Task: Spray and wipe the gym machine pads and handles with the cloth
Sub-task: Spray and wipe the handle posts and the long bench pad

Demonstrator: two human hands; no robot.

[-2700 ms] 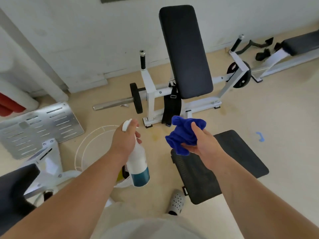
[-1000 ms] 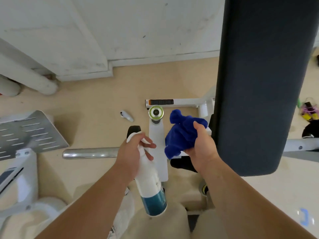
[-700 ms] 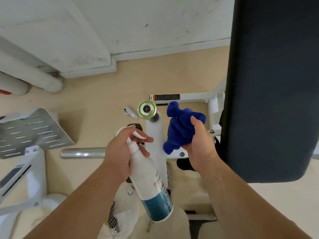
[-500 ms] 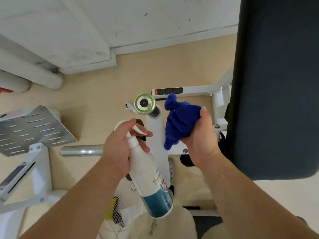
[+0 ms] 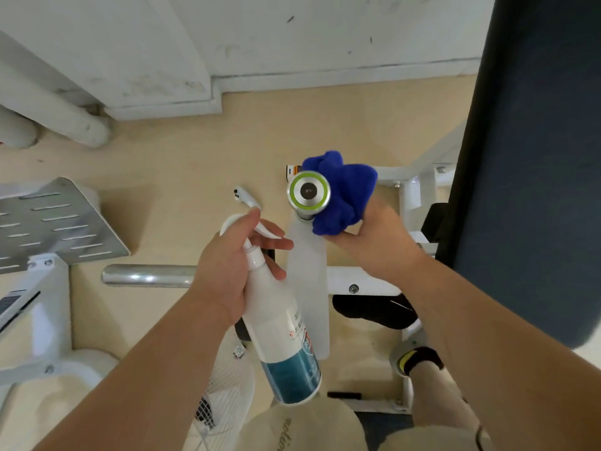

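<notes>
Left hand (image 5: pixel 227 271) grips spray bottle (image 5: pixel 279 327); right hand (image 5: pixel 374 245) clutches bunched cloth (image 5: pixel 344 193) against handle end (image 5: pixel 309 191). Risk: nozzle aimed off-target, mist missing handle.

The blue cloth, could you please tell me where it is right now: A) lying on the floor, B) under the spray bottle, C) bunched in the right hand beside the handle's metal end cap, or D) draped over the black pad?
C: the blue cloth is bunched in the right hand, next to the green-ringed metal end cap, while the left hand holds the spray bottle.
</notes>
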